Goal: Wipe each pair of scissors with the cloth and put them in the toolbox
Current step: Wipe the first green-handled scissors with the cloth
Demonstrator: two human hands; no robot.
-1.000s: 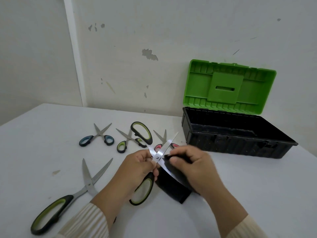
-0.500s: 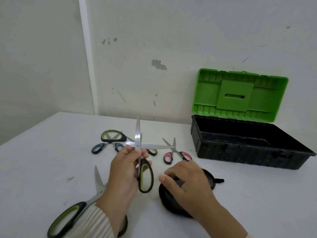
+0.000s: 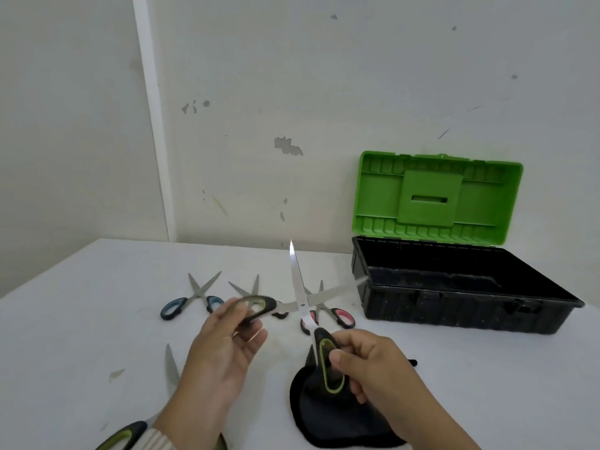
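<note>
Left hand (image 3: 224, 349) pinches one handle, right hand (image 3: 373, 362) curls round the other; green-trim scissors (image 3: 302, 303) held wide open above table (image 3: 81, 319), cloth (image 3: 324, 414) lying unheld beneath, open toolbox (image 3: 454, 310) to the right. Prob best: shut blades slowly, tips away from wrists, then lay flat in box

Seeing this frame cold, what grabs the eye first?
The green-handled scissors, spread wide open above the table's middle, one handle in the left hand, the other in the right hand. Next, the toolbox at right rear, its bright green lid standing open. A black cloth lies beneath the right hand.
</note>
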